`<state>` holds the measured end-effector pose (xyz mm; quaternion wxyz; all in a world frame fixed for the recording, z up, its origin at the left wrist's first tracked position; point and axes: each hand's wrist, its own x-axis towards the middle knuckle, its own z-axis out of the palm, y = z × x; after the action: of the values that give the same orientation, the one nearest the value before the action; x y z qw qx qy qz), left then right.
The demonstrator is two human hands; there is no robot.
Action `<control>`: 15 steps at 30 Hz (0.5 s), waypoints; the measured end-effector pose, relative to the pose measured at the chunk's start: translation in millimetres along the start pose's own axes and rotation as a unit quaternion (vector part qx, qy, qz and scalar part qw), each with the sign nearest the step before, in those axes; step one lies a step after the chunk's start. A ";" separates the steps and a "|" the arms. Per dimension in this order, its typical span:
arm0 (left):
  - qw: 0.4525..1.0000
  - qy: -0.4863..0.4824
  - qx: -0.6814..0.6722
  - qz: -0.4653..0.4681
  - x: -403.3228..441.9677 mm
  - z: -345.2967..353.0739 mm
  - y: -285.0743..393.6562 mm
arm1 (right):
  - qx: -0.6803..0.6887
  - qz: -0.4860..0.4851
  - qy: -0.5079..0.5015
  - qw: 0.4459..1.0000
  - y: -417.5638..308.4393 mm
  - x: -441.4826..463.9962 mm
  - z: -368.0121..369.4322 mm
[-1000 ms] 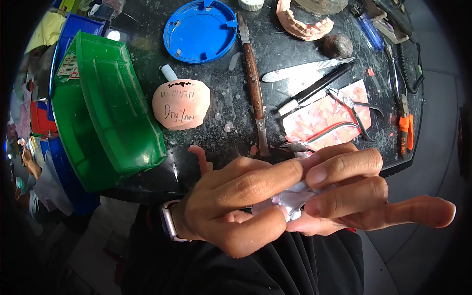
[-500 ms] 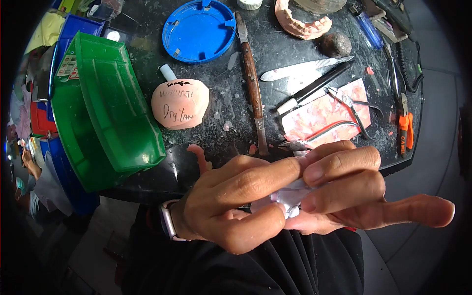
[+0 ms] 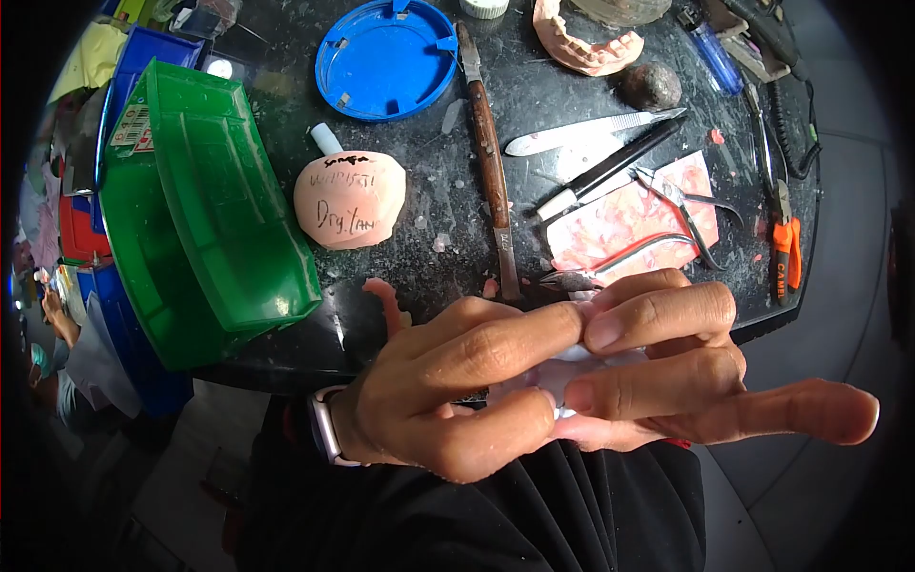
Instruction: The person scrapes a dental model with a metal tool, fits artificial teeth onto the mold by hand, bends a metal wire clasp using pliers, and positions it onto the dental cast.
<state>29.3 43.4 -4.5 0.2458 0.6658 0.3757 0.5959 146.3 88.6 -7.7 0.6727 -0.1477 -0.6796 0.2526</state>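
Observation:
Close to my body, at the table's front edge, both hands are closed around a small, pale lavender-white piece [image 3: 536,376]. Most of it is covered by fingers, so its kind is unclear. My left hand [image 3: 457,377], with a watch on the wrist, grips it from the left with bent fingers and thumb. From the other side my right hand [image 3: 681,367] presses fingertips onto it, while one finger sticks out to the right. Just beyond the fingers lie a pink wax sheet [image 3: 596,238] and wire pliers [image 3: 681,205].
A green bin [image 3: 210,200] stands at the left. Beyond my hands are a pink plaster block [image 3: 350,202] with writing, a blue lid [image 3: 386,62], a wooden-handled wax knife [image 3: 488,157], a scalpel handle [image 3: 581,133], a black pen [image 3: 620,167], a dental cast [image 3: 586,48] and orange-handled pliers [image 3: 786,257].
The fingers of my right hand have slid slightly left over the pale piece, covering more of its near end. My left hand has shifted up a little. The table things stay put.

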 end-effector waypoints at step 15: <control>1.000 0.009 -0.001 0.018 -2.5 2.5 -1.0 | 0.015 0.026 -0.099 0.995 -0.7 3.9 -15.3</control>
<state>31.5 42.4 -7.2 0.2318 0.6668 0.3655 0.6067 161.4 92.4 -4.6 0.5977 -0.1298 -0.7346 0.2939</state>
